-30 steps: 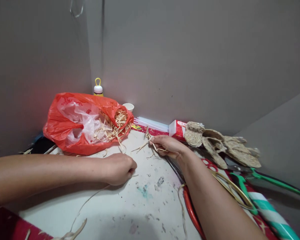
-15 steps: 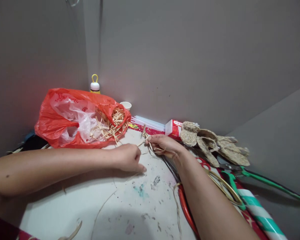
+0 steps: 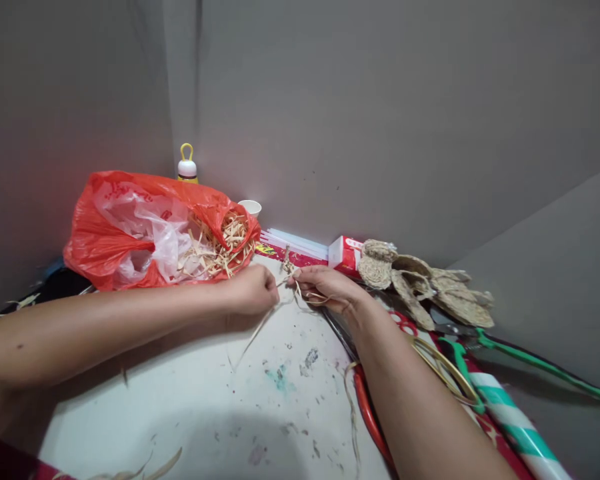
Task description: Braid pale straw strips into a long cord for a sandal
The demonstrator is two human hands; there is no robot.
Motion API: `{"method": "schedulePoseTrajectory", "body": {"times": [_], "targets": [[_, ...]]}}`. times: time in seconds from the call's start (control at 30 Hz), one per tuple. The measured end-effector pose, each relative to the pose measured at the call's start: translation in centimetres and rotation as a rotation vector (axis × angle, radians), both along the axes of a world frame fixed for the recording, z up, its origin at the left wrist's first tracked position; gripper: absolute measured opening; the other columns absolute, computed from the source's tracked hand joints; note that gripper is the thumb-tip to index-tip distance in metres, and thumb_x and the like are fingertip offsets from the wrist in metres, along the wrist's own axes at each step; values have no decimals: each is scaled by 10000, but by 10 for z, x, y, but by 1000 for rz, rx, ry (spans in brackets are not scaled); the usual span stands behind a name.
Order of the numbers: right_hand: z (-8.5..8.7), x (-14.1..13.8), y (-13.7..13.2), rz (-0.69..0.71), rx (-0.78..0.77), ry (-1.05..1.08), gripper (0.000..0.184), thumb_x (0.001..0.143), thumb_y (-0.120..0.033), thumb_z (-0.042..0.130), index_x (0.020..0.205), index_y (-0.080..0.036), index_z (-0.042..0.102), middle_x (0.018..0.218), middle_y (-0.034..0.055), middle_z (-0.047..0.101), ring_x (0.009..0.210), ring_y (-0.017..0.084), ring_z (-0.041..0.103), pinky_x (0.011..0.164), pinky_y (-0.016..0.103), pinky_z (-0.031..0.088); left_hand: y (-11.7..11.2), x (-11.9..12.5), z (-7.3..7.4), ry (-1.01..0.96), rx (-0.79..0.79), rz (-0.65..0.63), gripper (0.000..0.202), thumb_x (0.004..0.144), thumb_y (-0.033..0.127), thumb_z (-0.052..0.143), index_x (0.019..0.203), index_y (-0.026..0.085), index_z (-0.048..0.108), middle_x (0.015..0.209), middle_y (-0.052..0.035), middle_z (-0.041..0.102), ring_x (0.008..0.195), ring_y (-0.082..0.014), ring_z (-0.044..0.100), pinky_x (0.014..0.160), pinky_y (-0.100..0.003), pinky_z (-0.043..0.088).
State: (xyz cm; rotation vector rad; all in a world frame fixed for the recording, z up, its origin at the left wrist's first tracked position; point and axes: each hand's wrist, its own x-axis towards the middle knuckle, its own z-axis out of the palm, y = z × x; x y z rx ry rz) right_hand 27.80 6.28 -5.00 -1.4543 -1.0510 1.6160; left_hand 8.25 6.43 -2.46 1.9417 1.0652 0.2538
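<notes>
Thin pale raffia strands meet in a short knotted or braided tip (image 3: 287, 261) at the far edge of the white tabletop (image 3: 195, 400). Just below that tip, my right hand (image 3: 327, 288) pinches the raffia between thumb and fingers, with loose ends curling under the palm. My left hand (image 3: 253, 290) is closed beside it, its fingertips on a single raffia strand (image 3: 255, 335) whose tail hangs toward me over the table. The left fingertips are partly hidden by the back of the hand.
Behind my left arm lies a red plastic bag (image 3: 115, 233) spilling straw strips (image 3: 225, 250). To the right are woven straw pieces (image 3: 415, 283), red-handled shears (image 3: 373, 417), green-handled shears (image 3: 525, 360), gold-handled scissors (image 3: 445, 370) and a striped roll (image 3: 520, 427). A white cup (image 3: 251, 207) stands behind.
My left hand has moved up and curled in, drawing its strand closer to the right hand. The strand's tail has swept up off the near table. My right hand keeps its pinch.
</notes>
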Motion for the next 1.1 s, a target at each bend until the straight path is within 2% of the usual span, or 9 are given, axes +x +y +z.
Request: {"method": "schedulePoseTrajectory", "body": {"times": [0.07, 0.2, 0.43, 0.57, 0.7, 0.87, 1.03, 1.1], "targets": [[0, 0, 1, 4, 1, 4, 83, 667, -185, 621, 631, -117, 588, 392, -95, 298, 329, 24, 194, 338, 167, 101, 17, 12, 2, -41, -130, 90, 127, 763, 132, 510, 642, 150, 542, 478, 43, 483, 428, -81, 443, 480, -222, 393], [-2, 2, 1, 7, 2, 15, 123, 668, -199, 641, 616, -140, 546, 408, -102, 291, 334, 19, 172, 332, 161, 89, 37, 38, 0, -127, -325, 193, 152, 774, 63, 516, 633, 107, 552, 451, 43, 487, 377, -48, 441, 479, -199, 448], [-7, 5, 3, 0, 9, 29, 278, 670, -222, 667, 541, -175, 425, 411, -106, 284, 329, 12, 170, 330, 158, 96, 35, 55, -9, -183, -429, 272, 220, 797, 26, 511, 589, 96, 518, 438, 16, 511, 376, -52, 478, 441, -179, 452], [-7, 4, 3, -15, 14, 24, 303, 666, -235, 673, 535, -181, 406, 417, -102, 300, 327, 14, 191, 334, 163, 100, 36, 56, -14, -200, -387, 262, 246, 805, 39, 512, 568, 107, 506, 433, 13, 510, 377, -62, 485, 445, -195, 455], [-6, 2, 3, -37, 29, 4, 317, 669, -257, 688, 527, -185, 414, 400, -98, 318, 328, 24, 200, 339, 179, 115, 35, 57, -20, -216, -272, 238, 272, 787, 69, 535, 528, 133, 483, 428, 7, 509, 382, -82, 488, 453, -221, 453], [-7, 0, 3, -66, 39, -29, 280, 667, -260, 702, 518, -188, 476, 380, -68, 397, 355, 65, 295, 360, 211, 201, 34, 56, -24, -218, -179, 191, 255, 764, 99, 549, 521, 149, 490, 426, 3, 515, 394, -104, 497, 454, -228, 422], [-4, -2, 0, -94, 33, -39, 201, 673, -217, 679, 533, -167, 544, 402, -59, 457, 361, 58, 314, 363, 200, 206, 43, 50, -23, -262, -45, 264, 120, 695, 82, 610, 631, 151, 535, 479, 51, 494, 459, -69, 453, 477, -176, 354], [-1, -3, -1, -100, 25, -35, 181, 673, -208, 665, 536, -160, 557, 394, -62, 447, 356, 54, 306, 358, 194, 197, 46, 49, -22, -278, -35, 276, 119, 663, 65, 633, 665, 149, 548, 512, 63, 492, 471, -52, 425, 479, -162, 330]]}}
